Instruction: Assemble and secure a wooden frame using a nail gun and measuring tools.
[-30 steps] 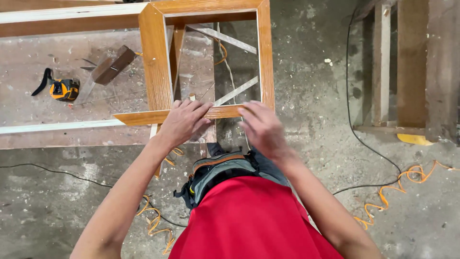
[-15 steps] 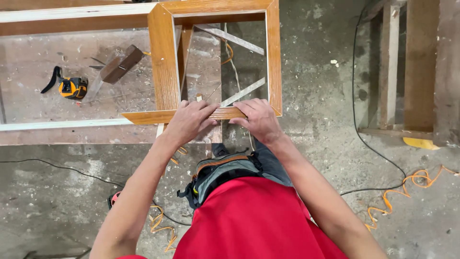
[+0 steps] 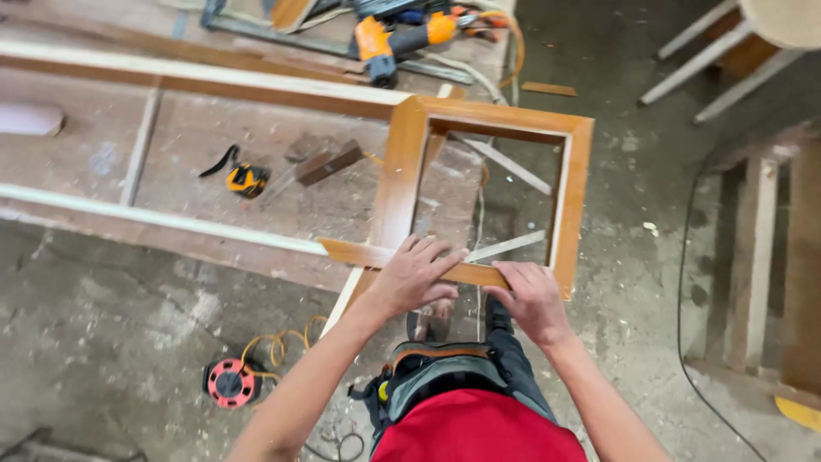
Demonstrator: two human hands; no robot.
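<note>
A varnished brown wooden frame (image 3: 575, 184) lies half on a workbench, its right part hanging past the bench end. My left hand (image 3: 414, 275) rests with fingers spread on the frame's near rail (image 3: 351, 253). My right hand (image 3: 532, 299) grips the same rail close to its right corner, fingers curled over the edge. The two hands are a short gap apart.
On the workbench (image 3: 205, 145) lie a yellow tape measure (image 3: 247, 180), a dark wood block (image 3: 328, 162) and, at the far end, an orange power tool (image 3: 402, 36). A red cord reel (image 3: 229, 382) sits on the dusty floor. Wooden framing (image 3: 761, 257) stands at right.
The view has tilted up and shifted, showing more of the bench's far end. Both hands stay on the near rail, the left now flatter with fingers spread.
</note>
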